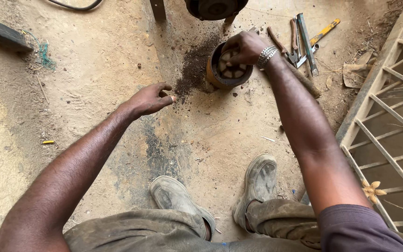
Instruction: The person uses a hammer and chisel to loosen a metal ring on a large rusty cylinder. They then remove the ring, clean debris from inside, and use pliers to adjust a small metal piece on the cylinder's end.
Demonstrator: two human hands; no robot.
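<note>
A: Head view is showing the right hand (pixel 243 46) reaching into the round orange-walled can (pixel 225 70), fingers curled together on something pale inside it.

B: And the left hand (pixel 152 99)?

A: It is hovering loosely open, holding nothing, well to the left of the can, past the dark spill of grit (pixel 192 65) beside it.

B: How is the can looking?

A: It is standing upright on the dirt floor (pixel 94 70), rusty outside, dark inside, with pale rounded lumps ringed within. Hand tools (pixel 304 39) are lying just right of it.

B: I'd judge steadying the can's wall with the free hand is wise, keeping the pull straight.
</note>
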